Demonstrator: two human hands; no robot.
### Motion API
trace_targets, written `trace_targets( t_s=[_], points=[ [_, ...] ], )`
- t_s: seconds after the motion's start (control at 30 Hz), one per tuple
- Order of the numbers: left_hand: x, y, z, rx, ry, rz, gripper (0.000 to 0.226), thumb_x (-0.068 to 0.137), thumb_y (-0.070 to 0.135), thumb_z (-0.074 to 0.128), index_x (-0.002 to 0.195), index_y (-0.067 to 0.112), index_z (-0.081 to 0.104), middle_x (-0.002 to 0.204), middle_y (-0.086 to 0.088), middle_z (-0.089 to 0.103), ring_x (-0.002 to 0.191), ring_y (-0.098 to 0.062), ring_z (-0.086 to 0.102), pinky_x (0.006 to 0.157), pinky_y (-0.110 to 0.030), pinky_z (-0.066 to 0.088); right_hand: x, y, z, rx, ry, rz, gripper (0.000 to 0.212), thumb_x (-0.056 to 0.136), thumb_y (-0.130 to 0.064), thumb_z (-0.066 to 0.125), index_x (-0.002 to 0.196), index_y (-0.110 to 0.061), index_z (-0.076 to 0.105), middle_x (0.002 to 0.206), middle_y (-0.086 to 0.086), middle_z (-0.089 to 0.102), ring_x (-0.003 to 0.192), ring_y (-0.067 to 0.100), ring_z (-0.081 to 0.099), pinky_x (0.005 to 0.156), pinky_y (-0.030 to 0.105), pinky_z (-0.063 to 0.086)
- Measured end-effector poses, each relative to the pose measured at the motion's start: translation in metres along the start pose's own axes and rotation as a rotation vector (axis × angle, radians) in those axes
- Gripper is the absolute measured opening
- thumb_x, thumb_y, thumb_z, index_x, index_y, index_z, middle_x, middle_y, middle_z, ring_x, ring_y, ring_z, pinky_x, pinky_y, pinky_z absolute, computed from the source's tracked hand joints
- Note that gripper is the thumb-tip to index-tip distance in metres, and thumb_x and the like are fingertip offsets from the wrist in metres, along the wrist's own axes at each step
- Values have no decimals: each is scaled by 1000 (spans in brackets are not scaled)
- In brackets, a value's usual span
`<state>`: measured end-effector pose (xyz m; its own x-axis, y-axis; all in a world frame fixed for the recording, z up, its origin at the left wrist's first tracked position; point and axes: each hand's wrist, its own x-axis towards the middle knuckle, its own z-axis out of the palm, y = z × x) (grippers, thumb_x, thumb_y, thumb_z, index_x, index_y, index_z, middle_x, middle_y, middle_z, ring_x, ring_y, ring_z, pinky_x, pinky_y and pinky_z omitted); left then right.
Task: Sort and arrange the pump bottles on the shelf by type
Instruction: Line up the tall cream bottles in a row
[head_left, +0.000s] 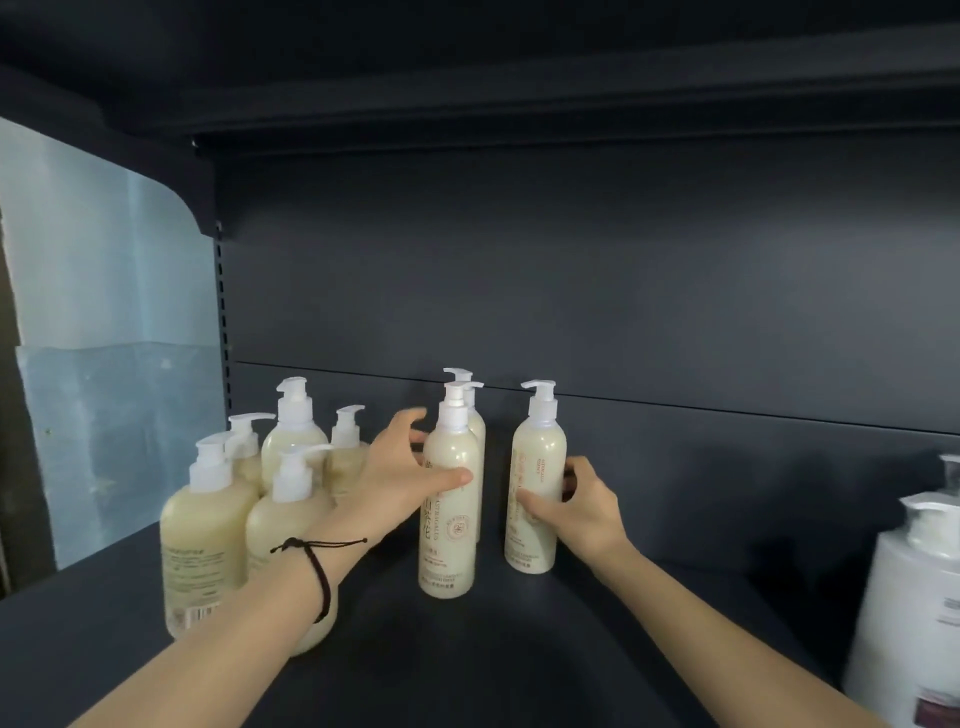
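Dark grey metal forms the shelf (519, 654) and the back panel (571, 260) behind it, with another dark shelf overhead. A pale blue sheet (104, 312) covers the side at the left.

Both forearms reach in from below. The left hand (400, 473), with a black cord bracelet (319, 571) on its wrist, grips the front slim bottle (449, 540): the thumb lies across its face and the fingers curl round behind. The right hand (589, 506) grasps the right slim bottle (537, 457), thumb on the front and fingers wrapped round its right side.

Both slim cream bottles stand upright near the middle of the shelf, long axes vertical, slightly apart. The front one's pump spout points right; the right one's points left. A rear slim bottle (477, 423) stands just behind the front one, mostly hidden.

A cluster of wide cream bottles (208, 535) stands at the left, and white bottles (914, 597) stand at the right edge.
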<state>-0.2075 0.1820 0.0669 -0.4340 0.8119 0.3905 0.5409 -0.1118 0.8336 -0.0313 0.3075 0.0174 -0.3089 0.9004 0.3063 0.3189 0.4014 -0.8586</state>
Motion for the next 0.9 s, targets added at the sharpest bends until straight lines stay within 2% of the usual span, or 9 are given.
trace_targets(
  t_s=[0.03, 0.1, 0.23, 0.3, 0.43, 0.53, 0.67, 0.77, 0.9],
  points=[
    [-2, -5, 2, -16, -20, -34, 75, 67, 15, 84, 129, 20, 43, 112, 3, 57, 98, -9, 59, 70, -19, 48, -1, 2, -4, 7, 7, 5, 45, 72, -36, 79, 105, -28, 48, 105, -6, 61, 92, 7, 61, 74, 24, 51],
    [-6, -14, 5, -40, -43, -88, 63, 66, 14, 85, 118, 19, 50, 104, 5, 62, 99, -14, 62, 78, -28, 53, -3, 7, -11, 12, 29, 14, 46, 72, -35, 78, 106, -29, 49, 106, -4, 61, 93, 9, 61, 77, 27, 53],
    [-3, -20, 16, -69, -8, -110, 62, 62, 18, 87, 116, 19, 56, 101, 4, 67, 93, -13, 65, 85, -37, 55, -5, 14, -25, 3, 61, 24, 46, 71, -34, 78, 106, -30, 48, 109, -3, 61, 98, 13, 61, 85, 35, 55],
    [-1, -18, 28, -81, 12, -117, 57, 62, 21, 87, 109, 22, 55, 103, 5, 67, 93, -10, 65, 78, -31, 55, -7, 16, -30, -3, 71, 26, 47, 72, -34, 78, 108, -30, 48, 110, -3, 61, 99, 14, 61, 86, 37, 55],
    [-4, -11, 58, -101, 43, -107, 47, 66, 25, 85, 99, 20, 52, 98, 8, 62, 89, -3, 59, 62, -15, 42, -11, 20, -35, -67, 160, 17, 53, 72, -35, 76, 117, -24, 51, 113, -1, 53, 100, 15, 56, 88, 40, 53],
    [-4, -7, 75, -80, 66, -69, 47, 67, 28, 84, 100, 17, 53, 95, 7, 59, 85, -2, 56, 64, -13, 40, -12, 23, -39, -88, 191, 15, 59, 73, -34, 76, 124, -21, 50, 113, 0, 46, 94, 12, 52, 85, 34, 49],
    [-3, -6, 92, -42, 74, -23, 48, 69, 34, 83, 101, 16, 52, 94, 7, 59, 86, -4, 57, 69, -16, 45, -12, 26, -45, -90, 186, -13, 62, 72, -35, 77, 126, -24, 48, 113, -2, 49, 96, 11, 53, 84, 34, 50],
    [-3, -1, 102, -31, 91, 0, 48, 70, 33, 82, 100, 16, 49, 90, 10, 56, 81, 0, 55, 62, -12, 40, -12, 27, -47, -52, 193, -19, 60, 69, -34, 79, 119, -23, 46, 112, -3, 54, 98, 13, 58, 83, 39, 54],
    [-6, 0, 105, -29, 58, 28, 41, 75, 31, 78, 100, 15, 50, 94, 5, 58, 84, -4, 57, 64, -14, 43, -18, 22, -45, -135, 278, -18, 48, 72, -34, 79, 95, -17, 41, 97, -4, 45, 80, 12, 53, 68, 36, 52]
  ],
)
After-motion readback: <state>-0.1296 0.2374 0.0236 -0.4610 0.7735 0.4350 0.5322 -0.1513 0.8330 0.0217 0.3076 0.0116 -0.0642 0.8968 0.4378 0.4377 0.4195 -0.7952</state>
